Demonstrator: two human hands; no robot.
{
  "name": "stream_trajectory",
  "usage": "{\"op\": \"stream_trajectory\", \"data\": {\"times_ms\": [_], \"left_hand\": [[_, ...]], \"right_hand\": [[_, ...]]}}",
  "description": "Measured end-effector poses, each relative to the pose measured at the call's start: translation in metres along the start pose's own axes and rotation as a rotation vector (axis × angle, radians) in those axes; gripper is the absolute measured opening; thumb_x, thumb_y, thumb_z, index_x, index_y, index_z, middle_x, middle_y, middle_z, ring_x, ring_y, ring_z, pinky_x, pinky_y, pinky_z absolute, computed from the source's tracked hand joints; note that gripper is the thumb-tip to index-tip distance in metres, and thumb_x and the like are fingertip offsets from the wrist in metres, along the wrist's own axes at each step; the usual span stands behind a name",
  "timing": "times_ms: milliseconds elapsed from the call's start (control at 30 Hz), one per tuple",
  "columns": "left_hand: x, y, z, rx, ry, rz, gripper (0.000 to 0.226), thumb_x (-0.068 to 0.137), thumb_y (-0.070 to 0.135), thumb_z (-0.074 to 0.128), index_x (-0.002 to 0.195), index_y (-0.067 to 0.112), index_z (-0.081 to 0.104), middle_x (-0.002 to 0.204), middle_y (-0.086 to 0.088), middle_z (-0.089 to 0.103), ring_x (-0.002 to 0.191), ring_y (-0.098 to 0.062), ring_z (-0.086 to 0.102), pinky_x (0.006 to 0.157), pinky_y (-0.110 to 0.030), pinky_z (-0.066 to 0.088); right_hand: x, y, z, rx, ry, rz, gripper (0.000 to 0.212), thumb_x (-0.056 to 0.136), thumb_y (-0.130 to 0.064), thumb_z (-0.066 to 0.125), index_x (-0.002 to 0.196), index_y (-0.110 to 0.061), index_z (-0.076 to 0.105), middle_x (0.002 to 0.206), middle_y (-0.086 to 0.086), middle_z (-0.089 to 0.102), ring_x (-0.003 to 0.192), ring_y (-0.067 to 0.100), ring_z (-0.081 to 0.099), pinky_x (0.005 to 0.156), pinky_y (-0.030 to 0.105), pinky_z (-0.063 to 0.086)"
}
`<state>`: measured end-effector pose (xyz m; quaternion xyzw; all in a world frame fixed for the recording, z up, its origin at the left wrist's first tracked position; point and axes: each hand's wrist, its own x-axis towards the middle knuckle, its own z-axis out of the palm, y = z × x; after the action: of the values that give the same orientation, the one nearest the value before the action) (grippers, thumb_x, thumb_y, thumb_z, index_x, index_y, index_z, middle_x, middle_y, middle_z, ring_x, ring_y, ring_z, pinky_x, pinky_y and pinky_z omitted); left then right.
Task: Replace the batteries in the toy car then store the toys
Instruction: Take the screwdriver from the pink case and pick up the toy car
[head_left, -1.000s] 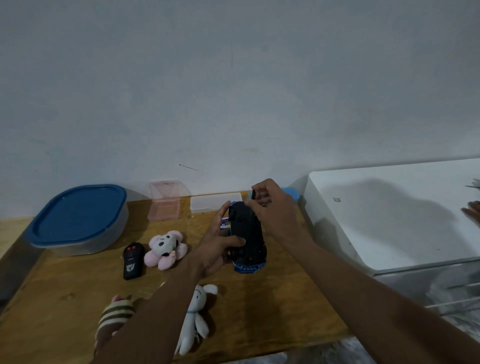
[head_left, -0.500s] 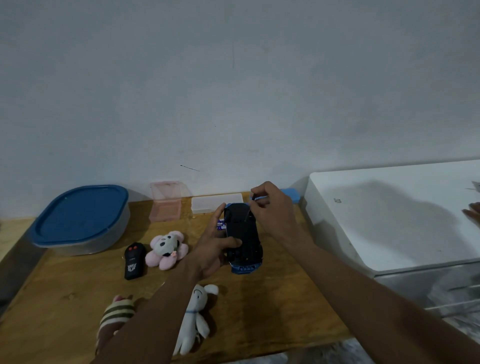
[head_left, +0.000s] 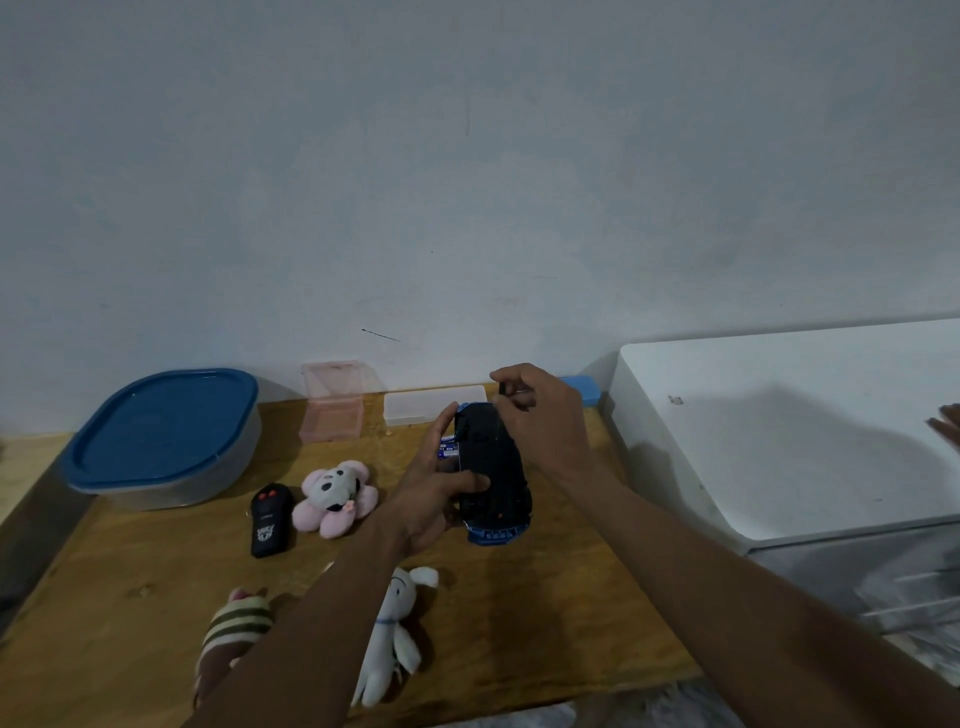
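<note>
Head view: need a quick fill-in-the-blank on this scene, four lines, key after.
1. The left hand grips the toy car, turned ____ down.
2. The right hand pinches a small ____ piece at the car's far end.
3. The container on the table's left has a ____ lid.
4. The black remote lies beside a ____ plush.
Missing words: upside; black; blue; pink.
</note>
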<state>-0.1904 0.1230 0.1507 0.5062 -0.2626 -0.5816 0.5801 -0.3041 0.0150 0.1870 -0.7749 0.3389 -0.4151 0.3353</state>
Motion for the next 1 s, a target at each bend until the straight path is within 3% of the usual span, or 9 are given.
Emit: {"op": "stream_trajectory", "data": {"times_ms": [67,167,267,333,467,600,767,1000], "left_hand": [[0.000,0.000,0.000,-0.001,0.000,0.001,0.092,0.080,-0.021,0.053,0.133,0.052,0.039,0.124,-0.018,0.063,0.112,-0.044,0.059,0.086,-0.059,0.051],[0.000,0.000,0.002,0.001,-0.006,0.002,0.091,0.080,-0.021,0.054,0.132,0.052,0.039,0.124,-0.017,0.062,0.112,-0.044,0.059,0.084,-0.058,0.052],[0.000,0.002,0.004,0.001,-0.004,0.003,0.090,0.081,-0.021,0.052,0.132,0.052,0.038,0.122,-0.018,0.064,0.110,-0.044,0.060,0.080,-0.054,0.053],[0.000,0.001,0.004,-0.009,-0.011,0.001,0.092,0.081,-0.022,0.051,0.136,0.049,0.036,0.122,-0.019,0.064,0.111,-0.045,0.059,0.082,-0.054,0.052],[0.001,0.001,0.005,-0.005,-0.011,-0.007,0.093,0.081,-0.022,0.050,0.138,0.049,0.033,0.123,-0.019,0.063,0.111,-0.045,0.059,0.083,-0.057,0.052],[0.002,0.001,0.004,0.003,-0.009,-0.006,0.093,0.081,-0.022,0.050,0.139,0.049,0.033,0.122,-0.019,0.063,0.111,-0.045,0.059,0.083,-0.057,0.052],[0.002,-0.001,0.005,0.003,0.007,-0.007,0.093,0.081,-0.022,0.050,0.138,0.049,0.034,0.123,-0.019,0.062,0.110,-0.044,0.059,0.082,-0.056,0.053],[0.010,-0.012,0.011,-0.016,0.020,-0.026,0.095,0.079,-0.023,0.048,0.141,0.046,0.032,0.122,-0.021,0.063,0.111,-0.045,0.058,0.084,-0.057,0.052]], "right_hand": [[0.000,0.000,0.000,-0.003,-0.012,-0.008,0.024,0.084,-0.004,0.064,0.103,-0.017,0.069,0.090,-0.010,0.067,0.076,-0.007,0.060,0.069,0.003,0.048],[0.000,-0.001,-0.001,-0.017,-0.021,0.001,0.024,0.084,-0.011,0.068,0.107,-0.018,0.067,0.095,-0.009,0.066,0.075,0.001,0.061,0.065,0.007,0.050],[0.000,0.002,-0.003,-0.015,0.005,0.005,0.024,0.084,-0.007,0.067,0.105,-0.018,0.067,0.095,-0.005,0.067,0.076,0.003,0.062,0.068,0.010,0.053],[0.001,0.003,-0.003,-0.017,-0.018,0.006,0.026,0.084,-0.002,0.063,0.104,-0.018,0.068,0.094,-0.005,0.069,0.079,-0.001,0.061,0.070,0.004,0.050],[0.003,0.000,-0.004,0.003,-0.019,0.033,0.017,0.083,-0.011,0.068,0.098,-0.020,0.068,0.089,-0.008,0.068,0.079,0.003,0.064,0.068,0.005,0.050],[0.002,0.005,-0.004,-0.017,-0.012,0.013,0.019,0.084,-0.004,0.064,0.096,-0.017,0.068,0.089,-0.010,0.067,0.084,0.003,0.063,0.073,0.005,0.049],[0.001,0.007,-0.004,0.000,-0.101,0.047,0.021,0.083,-0.011,0.068,0.102,-0.022,0.064,0.094,-0.004,0.068,0.082,0.009,0.064,0.070,0.016,0.056],[-0.005,0.013,-0.014,0.041,-0.115,0.175,0.038,0.088,-0.003,0.057,0.118,-0.026,0.051,0.101,0.004,0.071,0.091,0.012,0.067,0.076,0.029,0.059]]}}
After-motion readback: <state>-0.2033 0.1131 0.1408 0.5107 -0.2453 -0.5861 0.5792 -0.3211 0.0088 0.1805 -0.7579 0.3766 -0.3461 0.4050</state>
